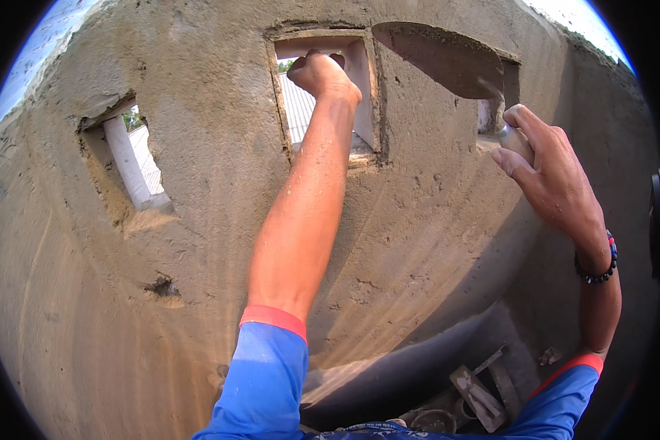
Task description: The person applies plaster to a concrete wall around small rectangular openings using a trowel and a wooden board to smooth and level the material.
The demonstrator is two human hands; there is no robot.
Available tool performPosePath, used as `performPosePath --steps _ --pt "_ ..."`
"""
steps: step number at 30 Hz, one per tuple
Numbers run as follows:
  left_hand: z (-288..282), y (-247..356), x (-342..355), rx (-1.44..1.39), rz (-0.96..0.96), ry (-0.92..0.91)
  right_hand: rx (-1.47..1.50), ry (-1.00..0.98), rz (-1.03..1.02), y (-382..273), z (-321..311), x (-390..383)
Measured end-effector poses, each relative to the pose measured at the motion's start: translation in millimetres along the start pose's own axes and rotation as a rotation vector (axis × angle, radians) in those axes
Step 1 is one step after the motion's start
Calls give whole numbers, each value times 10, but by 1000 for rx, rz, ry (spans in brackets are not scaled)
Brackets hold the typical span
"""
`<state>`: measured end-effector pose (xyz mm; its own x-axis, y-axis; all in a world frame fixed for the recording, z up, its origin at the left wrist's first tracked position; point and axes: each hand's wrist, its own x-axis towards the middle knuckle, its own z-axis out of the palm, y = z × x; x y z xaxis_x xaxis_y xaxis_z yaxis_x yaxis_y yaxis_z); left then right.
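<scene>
Holding a broad, leaf-shaped, mortar-coated metal trowel (444, 62) by its pale, rounded handle (518, 143) in the right grip (557, 176), with fingers and thumb pressed firmly around it. Reaching with the left grip (322, 75) into the upper part of a square, pale-framed window opening (357, 81) in a rough, grey-brown plastered wall (418, 220). Curled there at the fingers, but partly hidden; cannot tell whether pinching anything.

Judging by the layout, most important: the line of the trowel toward the square opening. Stretching out from the right grip between 10 and 11 o'clock, with the long axis of the blade running from a heel at 4 o'clock to a tip at 10. Ending, in this view, just beside the opening's frame at its 1 o'clock corner. Lying at 3 o'clock from the left grip, clearly the nearer one to that opening. Contact between blade and wall: cannot tell.

Also visible: at 8 o'clock from the left grip, a narrow, rough-edged opening with a pale upright post (127, 161); at 5 o'clock from the right grip, a dark beaded bracelet (599, 271).
</scene>
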<state>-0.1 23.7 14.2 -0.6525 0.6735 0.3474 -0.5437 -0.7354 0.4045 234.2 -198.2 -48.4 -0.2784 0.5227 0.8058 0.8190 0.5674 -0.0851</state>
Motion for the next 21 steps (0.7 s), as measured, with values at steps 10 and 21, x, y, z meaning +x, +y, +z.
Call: performPosePath --steps 10,21 --pt "-177 119 -306 -55 382 -437 -407 160 -141 -24 -56 345" --pt "-92 144 -319 -60 494 -555 -331 170 -65 -73 5 270"
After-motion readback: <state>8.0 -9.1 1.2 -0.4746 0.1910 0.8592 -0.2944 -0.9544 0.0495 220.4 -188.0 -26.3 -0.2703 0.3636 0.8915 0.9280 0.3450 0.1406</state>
